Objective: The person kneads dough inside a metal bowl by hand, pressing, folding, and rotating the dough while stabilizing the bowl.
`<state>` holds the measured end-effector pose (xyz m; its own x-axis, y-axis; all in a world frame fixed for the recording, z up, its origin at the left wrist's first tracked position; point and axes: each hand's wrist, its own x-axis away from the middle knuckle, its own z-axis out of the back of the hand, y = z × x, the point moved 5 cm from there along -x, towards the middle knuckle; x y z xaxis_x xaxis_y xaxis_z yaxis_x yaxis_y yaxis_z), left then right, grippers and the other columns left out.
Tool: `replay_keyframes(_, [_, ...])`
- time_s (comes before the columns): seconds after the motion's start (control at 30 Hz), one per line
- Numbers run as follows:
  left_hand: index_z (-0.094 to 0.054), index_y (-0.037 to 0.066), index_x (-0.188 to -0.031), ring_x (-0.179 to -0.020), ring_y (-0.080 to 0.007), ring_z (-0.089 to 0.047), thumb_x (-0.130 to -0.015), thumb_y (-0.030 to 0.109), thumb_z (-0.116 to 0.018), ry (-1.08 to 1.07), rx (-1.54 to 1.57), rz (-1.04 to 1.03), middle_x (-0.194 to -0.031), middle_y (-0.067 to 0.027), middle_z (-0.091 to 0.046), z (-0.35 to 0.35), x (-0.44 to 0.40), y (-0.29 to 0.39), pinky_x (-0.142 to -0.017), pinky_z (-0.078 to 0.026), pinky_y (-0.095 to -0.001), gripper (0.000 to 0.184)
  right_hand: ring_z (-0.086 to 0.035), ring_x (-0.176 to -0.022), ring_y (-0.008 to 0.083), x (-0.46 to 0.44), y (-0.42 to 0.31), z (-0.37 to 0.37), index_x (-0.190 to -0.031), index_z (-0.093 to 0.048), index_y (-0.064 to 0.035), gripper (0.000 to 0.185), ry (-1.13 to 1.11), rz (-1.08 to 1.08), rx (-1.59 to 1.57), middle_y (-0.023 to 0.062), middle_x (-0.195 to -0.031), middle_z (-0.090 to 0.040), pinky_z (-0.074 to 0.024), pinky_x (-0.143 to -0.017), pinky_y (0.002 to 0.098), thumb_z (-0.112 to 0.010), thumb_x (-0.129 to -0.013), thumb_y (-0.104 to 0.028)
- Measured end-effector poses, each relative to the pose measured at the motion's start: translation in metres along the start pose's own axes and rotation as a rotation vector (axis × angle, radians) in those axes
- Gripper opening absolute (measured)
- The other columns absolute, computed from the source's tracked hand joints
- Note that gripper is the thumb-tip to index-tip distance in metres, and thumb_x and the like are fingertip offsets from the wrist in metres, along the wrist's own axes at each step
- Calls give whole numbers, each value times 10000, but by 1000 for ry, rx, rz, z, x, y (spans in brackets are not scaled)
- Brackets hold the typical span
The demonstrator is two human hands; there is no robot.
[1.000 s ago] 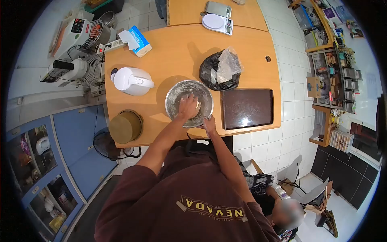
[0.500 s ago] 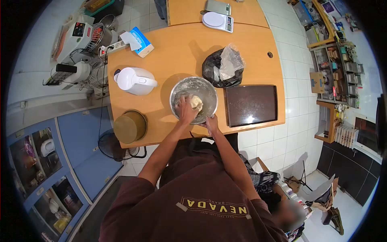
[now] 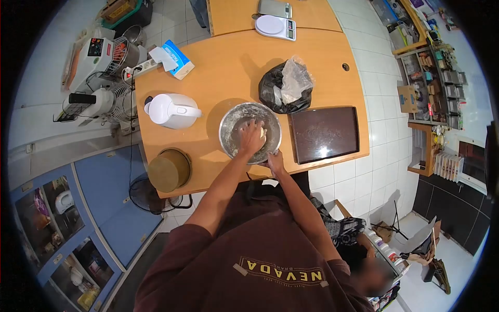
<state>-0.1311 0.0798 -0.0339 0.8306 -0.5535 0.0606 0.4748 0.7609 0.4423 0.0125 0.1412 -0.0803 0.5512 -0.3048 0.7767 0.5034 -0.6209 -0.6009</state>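
Observation:
A metal bowl [image 3: 227,118], its inner wall smeared white, stands on the wooden table near its front edge. My left hand [image 3: 251,138] is inside, pressing down on pale dough [image 3: 264,136], its fingers spread. Most of the dough is hidden under that hand. At the bowl's lower right rim, my right hand [image 3: 274,160] grips the bowl from outside. A dark baking tray [image 3: 325,134] lies just right of the bowl. Behind the bowl sits a black plastic bag [image 3: 270,86] with a clear bag [image 3: 296,80] in its opening.
On the table's left are a white kettle [image 3: 173,111], a brownish round container [image 3: 169,170] and a tissue box [image 3: 178,60]. White scales [image 3: 275,27] stand at the back. Mixers line the left side. Another person [image 3: 364,262] is at the lower right, beyond my right arm.
My left hand has gone from gripping the dough's left side, where more dough showed, to lying over it with spread fingers. My right hand stays at the rim. The view has shifted slightly.

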Motion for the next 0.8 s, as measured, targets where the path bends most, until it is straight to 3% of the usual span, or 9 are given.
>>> replay_keyframes(0.1, [-646,108,-1137,-1136,-416,-566,-892,290,-699,40,-6,130,-1213,-176,-575,8,-4,5,-958,-447,-556,309,-694,-992,326,-29,17,17,-1377,-447,2,396,-2,95,194,181,-1232,-602,-671,-754,466,-485,-985,-46])
replay_keyframes(0.2, [-656,100,-1043,-1158,-420,-517,-841,211,-733,58,425,400,-1138,-166,-555,2,-7,-14,-973,-425,-564,243,-687,-1004,341,-15,3,12,-1383,-440,9,414,-7,12,142,180,-1231,-601,-664,-769,490,-487,-974,-36])
replay_keyframes(0.3, [-660,112,-1082,-1106,-416,-524,-822,196,-757,292,574,520,-1139,-171,-544,-16,8,-46,-1002,-399,-549,290,-684,-1013,348,-4,-5,2,-1385,-437,16,423,32,-37,24,181,-1229,-600,-659,-782,505,-481,-965,-21])
replay_keyframes(0.4, [-670,100,-1080,-1110,-397,-519,-821,239,-777,411,354,467,-1119,-176,-548,39,24,-23,-1010,-374,-539,313,-684,-1027,349,0,2,-3,-1373,-443,18,404,44,35,-65,189,-1244,-594,-659,-783,509,-468,-972,-25])
replay_keyframes(0.43, [-683,85,-1107,-1122,-392,-502,-812,303,-796,406,307,295,-1145,-176,-544,40,22,-27,-996,-371,-544,384,-687,-1023,348,-1,8,-5,-1365,-452,16,395,35,23,-70,191,-1244,-596,-662,-774,502,-469,-973,-26])
replay_keyframes(0.57, [-678,70,-1198,-1255,-394,-453,-766,446,-815,-196,133,10,-1286,-169,-529,68,16,-13,-1080,-344,-532,588,-701,-1003,339,-5,12,-8,-1334,-485,14,364,18,-19,-43,195,-1240,-607,-668,-755,482,-476,-973,-31])
replay_keyframes(0.67, [-680,62,-1201,-1309,-384,-433,-773,447,-806,-174,-66,-263,-1327,-148,-527,58,25,-14,-1107,-341,-517,589,-709,-979,333,7,-3,-15,-1318,-501,16,352,7,-36,-33,195,-1229,-615,-669,-752,478,-484,-970,-34])
replay_keyframes(0.77, [-658,79,-1250,-1304,-386,-452,-785,392,-795,-67,-17,-453,-1338,-140,-530,44,16,-14,-1088,-374,-526,577,-711,-986,316,5,-3,-14,-1314,-501,-6,330,-8,-41,-21,172,-1206,-638,-658,-789,476,-495,-991,-74])
replay_keyframes(0.8, [-652,84,-1252,-1297,-392,-459,-786,370,-789,-102,28,-418,-1329,-142,-538,26,16,-20,-1075,-385,-536,563,-710,-993,309,4,2,-12,-1314,-499,-18,321,-13,-47,-12,160,-1197,-647,-653,-808,476,-499,-1003,-94])
